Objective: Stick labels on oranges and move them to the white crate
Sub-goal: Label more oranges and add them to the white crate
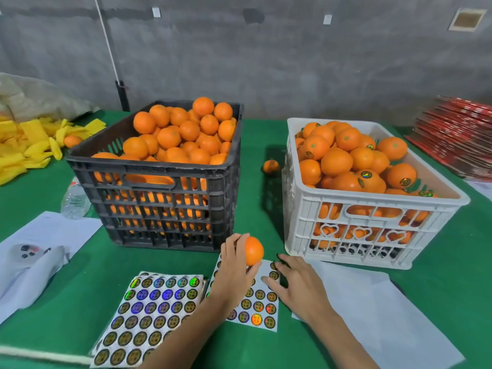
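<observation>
Fingers of the left hand point(234, 265) curl round 1 orange point(253, 250), gripping it above a partly used label sheet point(255, 307) near the table's front edge. Fingers of the right hand point(295, 284) lie spread and fairly straight on that sheet's upper right corner, touching the labels there; whether a fingertip is lifting 1 label I cannot tell.

Green cloth covers the table point(266, 134). On it, the black crate point(162, 179) stands left of centre, heaped with unlabelled oranges. Just right of it stands the white crate point(367, 209), also nearly full, several of its oranges showing round stickers. Between the 2 crates, further back, lies 1 loose orange point(271, 166).

White paper point(372, 310) lies under and in front of the white crate. A full label sheet point(149, 312) lies left of the used one. A clear bottle point(75, 199) lies beside the black crate's left wall.
</observation>
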The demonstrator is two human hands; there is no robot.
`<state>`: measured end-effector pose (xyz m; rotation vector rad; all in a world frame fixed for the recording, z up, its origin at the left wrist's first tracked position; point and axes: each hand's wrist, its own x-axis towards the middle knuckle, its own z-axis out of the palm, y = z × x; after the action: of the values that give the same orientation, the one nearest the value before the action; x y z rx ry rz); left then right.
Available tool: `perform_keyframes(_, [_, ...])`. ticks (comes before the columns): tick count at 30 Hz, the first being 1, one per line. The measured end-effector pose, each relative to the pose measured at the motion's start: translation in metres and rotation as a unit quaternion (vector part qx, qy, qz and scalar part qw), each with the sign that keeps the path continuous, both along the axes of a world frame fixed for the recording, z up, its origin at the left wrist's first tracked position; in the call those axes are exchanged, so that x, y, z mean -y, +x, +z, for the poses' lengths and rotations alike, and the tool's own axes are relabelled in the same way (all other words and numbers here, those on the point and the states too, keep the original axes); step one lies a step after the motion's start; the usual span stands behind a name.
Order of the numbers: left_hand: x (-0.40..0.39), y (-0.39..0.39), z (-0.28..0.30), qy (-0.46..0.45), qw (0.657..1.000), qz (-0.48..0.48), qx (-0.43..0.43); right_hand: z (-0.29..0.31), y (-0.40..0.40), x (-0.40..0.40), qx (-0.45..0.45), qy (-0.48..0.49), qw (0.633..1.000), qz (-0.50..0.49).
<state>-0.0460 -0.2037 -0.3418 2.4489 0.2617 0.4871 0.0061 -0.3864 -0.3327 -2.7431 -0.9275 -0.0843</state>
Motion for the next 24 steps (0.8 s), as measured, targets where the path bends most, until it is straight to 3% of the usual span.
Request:
perform_keyframes(4, [-0.001,-0.001,-0.005,0.005,1.000,-0.005,0.005,-0.003,-0.002,-0.001,0.047,-0.014,0.999,0.018])
perform_keyframes(7, [-0.001,-0.001,-0.006,0.007,1.000,-0.007,0.014,-0.005,-0.009,-0.002,0.097,0.054,0.993,0.027])
perform_keyframes(11, [-0.002,-0.002,-0.006,0.009,1.000,-0.007,0.018,-0.005,-0.012,-0.005,0.028,0.155,0.987,0.005])
perform_keyframes(13, [-0.002,-0.002,-0.006,0.008,1.000,-0.004,0.019,-0.005,-0.012,-0.007,0.035,0.178,0.983,0.001])
perform_keyframes(24, [-0.003,-0.001,-0.007,-0.018,1.000,0.002,0.006,-0.009,-0.008,-0.002,0.199,0.108,0.971,0.080])
